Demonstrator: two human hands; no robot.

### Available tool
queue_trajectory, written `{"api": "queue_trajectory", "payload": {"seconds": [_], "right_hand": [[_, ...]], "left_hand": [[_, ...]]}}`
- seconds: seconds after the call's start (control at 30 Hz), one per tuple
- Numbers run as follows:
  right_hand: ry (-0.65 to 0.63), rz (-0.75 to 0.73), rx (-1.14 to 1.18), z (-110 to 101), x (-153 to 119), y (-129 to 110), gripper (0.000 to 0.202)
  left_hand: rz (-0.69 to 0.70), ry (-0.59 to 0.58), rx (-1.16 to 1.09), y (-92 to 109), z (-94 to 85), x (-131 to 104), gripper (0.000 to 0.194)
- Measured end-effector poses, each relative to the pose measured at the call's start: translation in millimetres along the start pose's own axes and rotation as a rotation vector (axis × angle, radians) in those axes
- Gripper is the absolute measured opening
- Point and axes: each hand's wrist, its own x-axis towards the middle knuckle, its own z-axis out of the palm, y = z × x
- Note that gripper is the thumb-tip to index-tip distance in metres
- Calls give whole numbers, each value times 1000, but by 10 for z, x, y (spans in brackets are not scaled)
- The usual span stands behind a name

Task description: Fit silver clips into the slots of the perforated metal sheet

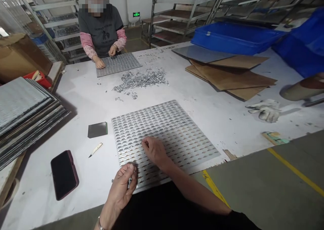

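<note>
A grey metal plate (187,132) with rows of leaf-shaped recesses lies before me. Silvery oval pieces seem to fill its far and left rows, while recesses nearer me look bare. My right hand (155,151) is closed in a pinch over the plate's middle; what its fingertips hold, if anything, is hidden. At the near left corner, my left hand (123,182) is curled closed around a few small silver metal pieces (130,181), only partly visible. Beyond the plate lies a loose pile of the same silver pieces (144,80).
Left are a phone (64,175), a small pointed blade (95,150), a dark square block (97,130) and stacked plates (27,112). A co-worker (103,31) handles another plate (120,64) opposite. Right are cardboard sheets (227,76), a blue tray (235,37) and gloves (265,111).
</note>
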Motion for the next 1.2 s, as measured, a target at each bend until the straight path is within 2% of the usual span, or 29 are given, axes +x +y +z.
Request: {"api": "queue_trajectory", "payload": {"seconds": [0.1, 0.17, 0.23, 0.3, 0.4, 0.5, 0.6, 0.67, 0.8, 0.87, 0.93, 1.03, 1.2], "right_hand": [[-11, 36, -19, -14, 25, -1, 7], [9, 51, 49, -72, -4, -13, 19], [36, 11, 170, -176, -100, -46, 20], [-18, -92, 322, -308, -255, -101, 12], [-173, -195, 538, -478, -490, -192, 12], [-196, -125, 665, -539, -592, -224, 12], [-262, -59, 704, -530, -525, -164, 14], [-245, -42, 644, -511, -413, -86, 17], [-18, 32, 342, -416, -140, 87, 22], [28, 44, 222, -334, -38, 148, 23], [46, 42, 143, -251, 18, 180, 22], [51, 54, 54, -173, 34, 187, 21], [12, 84, -1, -173, 17, 149, 21]], "left_hand": [[25, 25, -3, 9, -8, -8, 27], [31, 51, -26, 19, 4, -7, 27], [36, 77, -49, 27, 34, 2, 31], [62, 92, -51, 29, 82, 20, 33], [113, 58, -9, 21, 175, 60, 21], [97, 13, 55, 2, 257, 108, 22], [71, 3, 92, -15, 298, 160, 26], [60, 23, 82, -18, 293, 193, 26], [39, 118, -2, 8, 211, 222, 33], [35, 85, -3, 26, 164, 206, 34], [42, 44, 29, 37, 139, 172, 31], [75, 59, 67, 40, 150, 112, 26], [61, 36, 121, 32, 208, 81, 35]]}}
